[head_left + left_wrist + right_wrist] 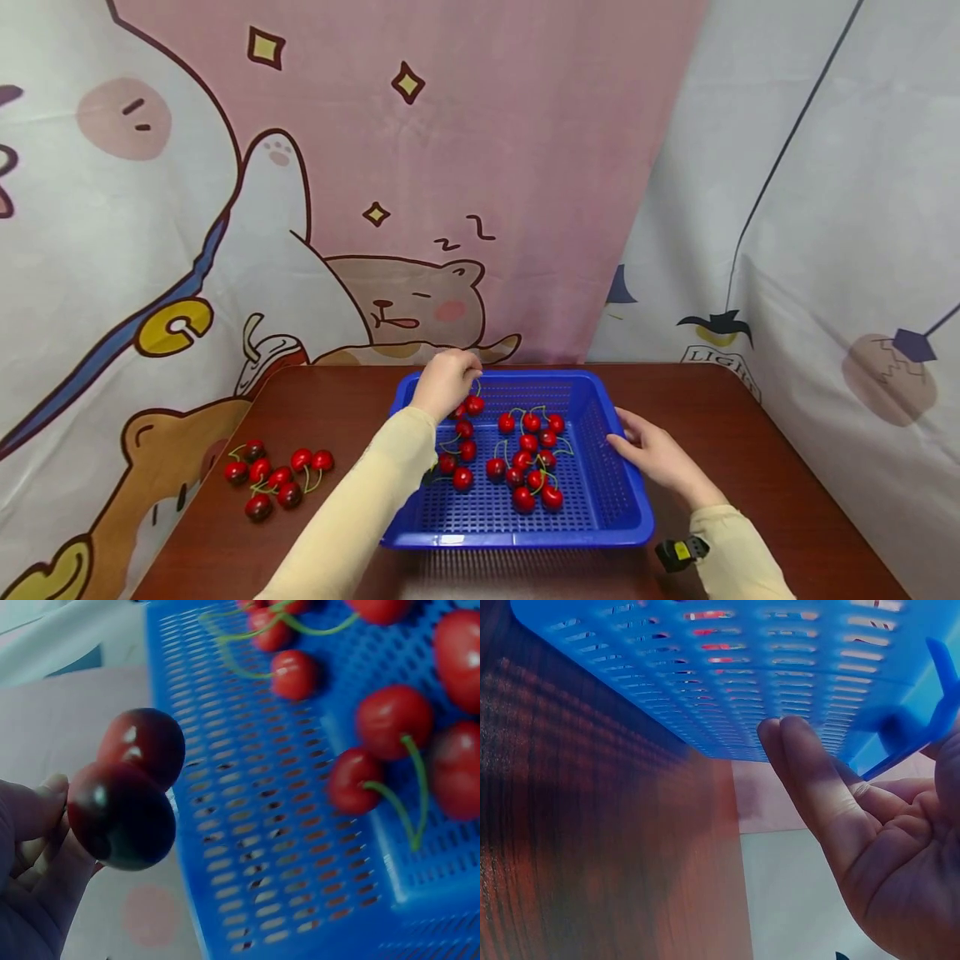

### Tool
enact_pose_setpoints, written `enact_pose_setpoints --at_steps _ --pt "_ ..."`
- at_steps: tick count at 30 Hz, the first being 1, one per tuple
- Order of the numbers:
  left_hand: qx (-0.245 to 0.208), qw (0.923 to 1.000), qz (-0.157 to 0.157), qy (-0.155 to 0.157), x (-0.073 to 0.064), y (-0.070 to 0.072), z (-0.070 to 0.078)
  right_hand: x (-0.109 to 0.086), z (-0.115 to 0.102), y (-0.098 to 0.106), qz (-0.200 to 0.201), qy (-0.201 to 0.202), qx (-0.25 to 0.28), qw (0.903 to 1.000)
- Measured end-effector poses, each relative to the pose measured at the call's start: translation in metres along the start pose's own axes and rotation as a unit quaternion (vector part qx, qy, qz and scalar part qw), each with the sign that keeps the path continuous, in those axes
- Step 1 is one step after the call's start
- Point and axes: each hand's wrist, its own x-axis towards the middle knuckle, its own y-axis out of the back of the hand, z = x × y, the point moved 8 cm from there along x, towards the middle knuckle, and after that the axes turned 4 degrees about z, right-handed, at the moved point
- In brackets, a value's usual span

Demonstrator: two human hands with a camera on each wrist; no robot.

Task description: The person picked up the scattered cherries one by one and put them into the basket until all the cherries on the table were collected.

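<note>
A blue plastic basket (525,537) with slotted walls stands on the table, several red cherries (528,443) with green stems lying inside it. Over its far left part is my left hand (447,382), thumb and fingertips together. Up close in the left wrist view, this hand pinches a pair of dark red cherries (124,814) beside the basket wall. At the right side, my right hand (656,450) holds the basket's rim, thumb at the top edge. Its extended fingers (810,769) lie against the outer slotted wall in the right wrist view.
Several more cherries (279,477) with stems lie on the brown table (352,408) left of the basket. A black device with a yellow label (681,552) is at the right wrist. A printed curtain (525,183) hangs behind the table and along both sides.
</note>
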Motion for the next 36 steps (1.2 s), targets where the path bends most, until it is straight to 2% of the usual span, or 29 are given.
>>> enact_pose_setpoints --at_steps 7,11,15,20,25,29,32,36 --pt "0.036 0.9976 -0.060 -0.004 -0.004 -0.037 0.005 0.002 0.001 0.000 0.002 -0.005 0.006 1.0000" --pt "0.047 0.9957 -0.080 -0.007 -0.008 -0.055 0.006 0.001 0.000 -0.001 -0.002 0.003 0.013 0.9999" --pt "0.052 0.9945 -0.090 -0.007 -0.014 -0.068 0.005 0.002 0.001 -0.001 -0.003 0.004 0.020 0.9998" --pt "0.063 0.9916 -0.112 0.008 -0.019 -0.077 -0.001 0.002 0.001 -0.001 -0.005 0.012 0.015 0.9998" --pt "0.062 0.9864 -0.149 0.028 -0.022 -0.084 -0.007 0.002 0.002 0.000 0.000 0.011 0.010 0.9999" --pt "0.077 0.9814 -0.173 0.027 -0.024 -0.086 -0.007 0.002 0.001 0.000 0.000 0.012 0.007 0.9999" --pt "0.090 0.9818 -0.166 0.018 -0.022 -0.078 -0.003 0.002 0.001 -0.001 -0.004 0.019 0.006 0.9998" --pt "0.067 0.9893 -0.127 0.023 -0.014 -0.052 0.005 0.001 0.000 -0.001 -0.005 0.024 0.010 0.9996"
